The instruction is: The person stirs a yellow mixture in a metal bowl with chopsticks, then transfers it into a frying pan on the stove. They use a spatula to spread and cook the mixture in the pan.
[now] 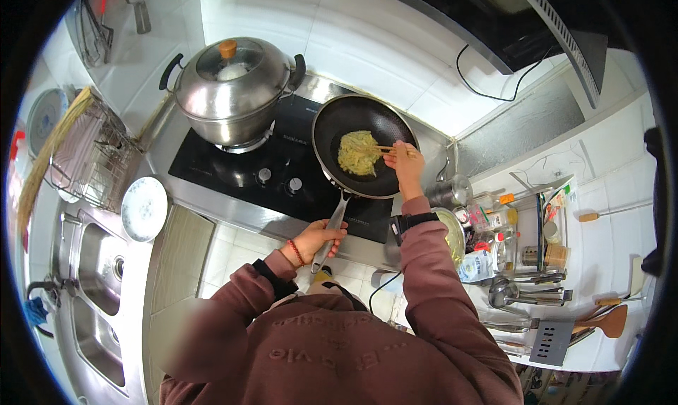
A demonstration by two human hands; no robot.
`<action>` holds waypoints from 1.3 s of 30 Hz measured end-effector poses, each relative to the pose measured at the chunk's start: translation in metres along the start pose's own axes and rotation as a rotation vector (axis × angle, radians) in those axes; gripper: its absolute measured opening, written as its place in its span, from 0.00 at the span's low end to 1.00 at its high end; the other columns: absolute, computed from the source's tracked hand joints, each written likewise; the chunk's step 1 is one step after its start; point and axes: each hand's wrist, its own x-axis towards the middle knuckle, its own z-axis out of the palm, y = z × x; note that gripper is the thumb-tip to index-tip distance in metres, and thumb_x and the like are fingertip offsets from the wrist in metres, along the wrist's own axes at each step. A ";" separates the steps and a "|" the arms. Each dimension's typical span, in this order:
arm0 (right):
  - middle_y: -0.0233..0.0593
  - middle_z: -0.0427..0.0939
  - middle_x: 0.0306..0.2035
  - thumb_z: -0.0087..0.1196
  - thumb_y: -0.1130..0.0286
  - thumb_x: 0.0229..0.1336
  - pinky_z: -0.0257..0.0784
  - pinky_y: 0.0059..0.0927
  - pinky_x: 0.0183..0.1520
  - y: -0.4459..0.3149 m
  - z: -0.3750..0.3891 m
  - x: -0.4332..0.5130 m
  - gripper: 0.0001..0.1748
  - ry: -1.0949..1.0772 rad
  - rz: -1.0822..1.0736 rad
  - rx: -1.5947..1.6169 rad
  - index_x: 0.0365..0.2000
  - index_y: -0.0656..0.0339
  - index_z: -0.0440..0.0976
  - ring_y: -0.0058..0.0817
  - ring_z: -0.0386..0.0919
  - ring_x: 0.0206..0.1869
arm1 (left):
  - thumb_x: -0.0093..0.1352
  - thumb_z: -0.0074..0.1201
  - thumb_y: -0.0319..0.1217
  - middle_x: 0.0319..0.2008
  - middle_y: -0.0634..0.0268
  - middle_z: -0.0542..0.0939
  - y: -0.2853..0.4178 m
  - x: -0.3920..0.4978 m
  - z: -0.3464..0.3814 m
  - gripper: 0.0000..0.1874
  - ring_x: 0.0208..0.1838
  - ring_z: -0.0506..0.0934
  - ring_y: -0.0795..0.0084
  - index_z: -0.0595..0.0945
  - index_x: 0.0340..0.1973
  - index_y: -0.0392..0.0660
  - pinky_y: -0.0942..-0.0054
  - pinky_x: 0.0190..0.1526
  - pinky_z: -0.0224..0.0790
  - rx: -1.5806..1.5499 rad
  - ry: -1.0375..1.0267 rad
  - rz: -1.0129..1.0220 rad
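Observation:
My left hand [316, 242] grips the metal handle [337, 214] of a dark frying pan [344, 113], which sits over the right side of the gas hob [233, 177]. In the pan lies a mass of yellow shredded food [356, 151], possibly egg or potato. My right hand [408, 164] reaches over the pan's right rim, holding wooden chopsticks [385, 150] whose tips are at the food. A domed steel pot [228, 108] with a glass-centred lid and dark side handles stands on the left burner.
Left of the hob are a white plate [144, 209], a wire dish rack [100, 161] and a double steel sink [98, 262]. On the right stand a bowl [454, 241], seasoning bottles [492, 219] and ladles [503, 292]. The range hood [466, 29] overhangs the upper right.

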 end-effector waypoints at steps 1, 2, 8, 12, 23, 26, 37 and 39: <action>0.40 0.80 0.27 0.54 0.66 0.65 0.78 0.24 0.27 0.000 -0.006 -0.001 0.14 -0.026 -0.045 -0.043 0.33 0.70 0.76 0.25 0.81 0.24 | 0.69 0.55 0.28 0.23 0.69 0.71 0.000 0.000 0.000 0.17 0.20 0.69 0.77 0.73 0.52 0.40 0.77 0.20 0.63 -0.003 0.006 0.002; 0.39 0.80 0.24 0.54 0.67 0.65 0.77 0.23 0.24 -0.001 -0.012 -0.002 0.14 0.007 -0.055 -0.108 0.32 0.71 0.77 0.23 0.80 0.22 | 0.69 0.55 0.28 0.23 0.69 0.71 -0.001 0.001 0.000 0.16 0.20 0.69 0.77 0.73 0.51 0.40 0.77 0.20 0.63 -0.003 0.007 0.005; 0.40 0.80 0.26 0.54 0.66 0.66 0.77 0.22 0.26 -0.013 -0.027 -0.006 0.14 0.050 -0.063 -0.137 0.35 0.71 0.76 0.24 0.81 0.24 | 0.69 0.55 0.29 0.23 0.69 0.70 -0.003 0.003 -0.002 0.15 0.20 0.69 0.77 0.73 0.49 0.40 0.77 0.20 0.62 0.005 -0.010 0.009; 0.41 0.80 0.27 0.54 0.65 0.65 0.78 0.23 0.26 -0.012 -0.011 0.007 0.14 -0.019 -0.125 -0.120 0.35 0.70 0.77 0.26 0.81 0.24 | 0.69 0.55 0.30 0.22 0.69 0.70 -0.004 0.005 -0.003 0.14 0.20 0.69 0.77 0.73 0.48 0.40 0.77 0.20 0.62 -0.006 -0.035 0.009; 0.42 0.80 0.29 0.53 0.64 0.66 0.79 0.24 0.28 -0.005 -0.020 0.041 0.15 0.004 -0.075 -0.151 0.37 0.70 0.77 0.27 0.81 0.25 | 0.69 0.53 0.28 0.22 0.69 0.70 -0.003 0.003 -0.002 0.12 0.19 0.69 0.77 0.73 0.46 0.40 0.78 0.19 0.63 -0.021 -0.026 0.014; 0.42 0.80 0.29 0.52 0.65 0.66 0.79 0.25 0.29 -0.004 -0.017 0.051 0.15 -0.097 -0.074 -0.198 0.38 0.70 0.77 0.28 0.81 0.27 | 0.69 0.53 0.28 0.22 0.69 0.70 -0.003 0.003 -0.002 0.12 0.19 0.69 0.77 0.72 0.46 0.40 0.78 0.19 0.63 -0.024 -0.027 0.013; 0.39 0.80 0.26 0.54 0.65 0.65 0.78 0.23 0.28 -0.012 -0.016 0.055 0.14 -0.046 -0.040 -0.226 0.33 0.70 0.77 0.25 0.81 0.25 | 0.69 0.53 0.28 0.22 0.69 0.70 -0.003 0.004 -0.003 0.12 0.19 0.69 0.77 0.72 0.46 0.40 0.78 0.19 0.63 -0.043 -0.058 0.003; 0.39 0.80 0.26 0.54 0.65 0.65 0.78 0.23 0.28 -0.011 -0.011 0.054 0.14 -0.023 -0.058 -0.227 0.33 0.70 0.77 0.25 0.81 0.25 | 0.69 0.53 0.28 0.22 0.69 0.70 -0.003 0.004 -0.003 0.12 0.19 0.69 0.77 0.72 0.46 0.40 0.78 0.19 0.63 -0.047 -0.051 -0.001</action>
